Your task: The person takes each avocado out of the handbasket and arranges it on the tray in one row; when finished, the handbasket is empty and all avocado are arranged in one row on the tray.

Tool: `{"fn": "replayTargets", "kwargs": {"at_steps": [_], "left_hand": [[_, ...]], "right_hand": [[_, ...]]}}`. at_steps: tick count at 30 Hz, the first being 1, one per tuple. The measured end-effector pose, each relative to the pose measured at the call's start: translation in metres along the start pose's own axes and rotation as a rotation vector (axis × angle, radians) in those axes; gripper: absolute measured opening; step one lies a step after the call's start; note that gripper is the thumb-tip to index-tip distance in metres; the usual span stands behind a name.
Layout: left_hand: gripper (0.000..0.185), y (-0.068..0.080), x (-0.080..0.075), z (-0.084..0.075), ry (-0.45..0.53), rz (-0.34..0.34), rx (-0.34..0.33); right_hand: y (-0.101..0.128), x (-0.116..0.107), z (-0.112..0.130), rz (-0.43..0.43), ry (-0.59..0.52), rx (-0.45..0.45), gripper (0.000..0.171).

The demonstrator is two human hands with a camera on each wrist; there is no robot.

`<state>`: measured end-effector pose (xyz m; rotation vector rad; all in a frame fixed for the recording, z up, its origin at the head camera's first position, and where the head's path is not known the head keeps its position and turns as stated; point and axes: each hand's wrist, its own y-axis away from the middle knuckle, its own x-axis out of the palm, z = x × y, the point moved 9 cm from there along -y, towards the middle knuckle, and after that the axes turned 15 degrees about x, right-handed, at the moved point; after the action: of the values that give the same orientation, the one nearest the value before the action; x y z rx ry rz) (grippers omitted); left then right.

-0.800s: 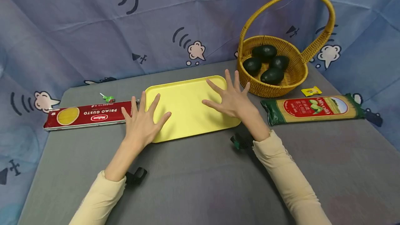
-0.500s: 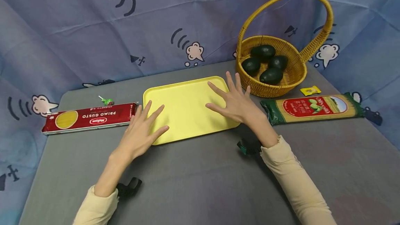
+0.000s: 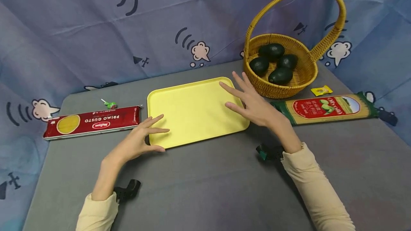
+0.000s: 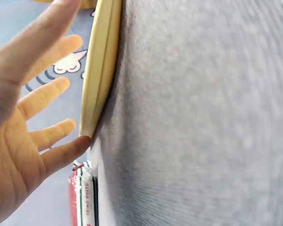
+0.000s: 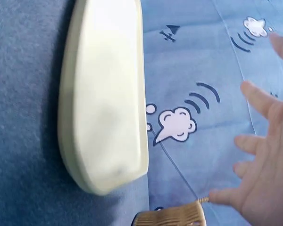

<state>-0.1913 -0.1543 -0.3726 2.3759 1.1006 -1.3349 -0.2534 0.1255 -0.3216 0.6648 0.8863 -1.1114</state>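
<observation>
2 hands flank the yellow tray (image 3: 196,111), which lies flat mid-table: the left hand (image 3: 138,142) sits at its near-left corner and the right hand (image 3: 257,106) by its right edge, fingers spread and holding nothing. A steady lift likely needs fingertips under both short rims at once. Room is tight: the red pasta box (image 3: 91,122) lies just left, the basket (image 3: 282,88) and green pasta packet (image 3: 324,108) right.

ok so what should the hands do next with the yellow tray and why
Probably close both hands on the tray's short edges. The left hand is at the near left corner of the yellow tray, a finger touching its rim, while the right hand hovers open over the right edge; neither grips it yet.
</observation>
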Motion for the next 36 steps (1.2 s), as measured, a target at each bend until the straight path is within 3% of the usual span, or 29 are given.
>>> {"fn": "replayTargets", "kwargs": {"at_steps": [5,13,17,23,31,33,36], "left_hand": [[0.053,0.002,-0.003,0.005,-0.025,-0.01,0.037],[0.047,-0.001,-0.01,0.004,-0.09,-0.042,0.036],[0.047,-0.003,-0.013,0.002,-0.101,-0.053,-0.029],[0.048,-0.002,-0.014,0.002,-0.094,-0.066,-0.132],[0.048,0.007,-0.011,0.012,-0.033,-0.076,-0.253],[0.048,0.008,-0.01,0.013,-0.022,-0.08,-0.273],[0.048,0.01,-0.01,0.014,-0.013,-0.079,-0.291]], "right_hand": [[0.003,-0.018,-0.006,-0.017,-0.208,-0.067,0.058],[0.014,-0.046,-0.022,-0.032,-0.466,-0.115,0.048],[0.018,-0.055,-0.033,0.007,-0.571,-0.066,0.049],[0.022,-0.067,-0.054,0.061,-0.855,-0.022,0.056],[0.029,-0.093,-0.09,0.019,-1.123,-0.064,0.052],[0.029,-0.1,-0.106,-0.03,-1.196,-0.012,0.046],[0.028,-0.109,-0.132,-0.113,-1.3,0.143,0.037]]}}
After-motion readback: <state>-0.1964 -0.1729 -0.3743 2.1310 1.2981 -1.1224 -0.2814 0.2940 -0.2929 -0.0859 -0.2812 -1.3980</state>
